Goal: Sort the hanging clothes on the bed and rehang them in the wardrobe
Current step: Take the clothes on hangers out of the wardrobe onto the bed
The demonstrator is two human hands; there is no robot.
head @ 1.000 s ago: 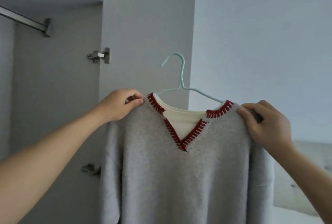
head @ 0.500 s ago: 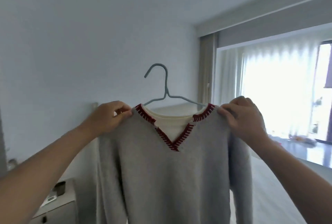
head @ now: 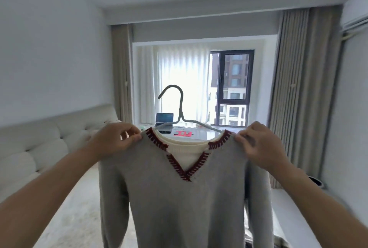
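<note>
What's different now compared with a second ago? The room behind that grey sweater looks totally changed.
The person has turned away from the open wardrobe, past a bare wall, and now faces the window, carrying the sweater along. Nothing was let go or picked up: the left hand and right hand still pinch its shoulders, and it still hangs on the hanger.

Two bare forearms and hands, head-camera view.
Left hand [head: 114, 141] and right hand [head: 260, 146]: no sleeves, gloves, rings or watch visible; forearms uncovered to the frame edge.
</note>
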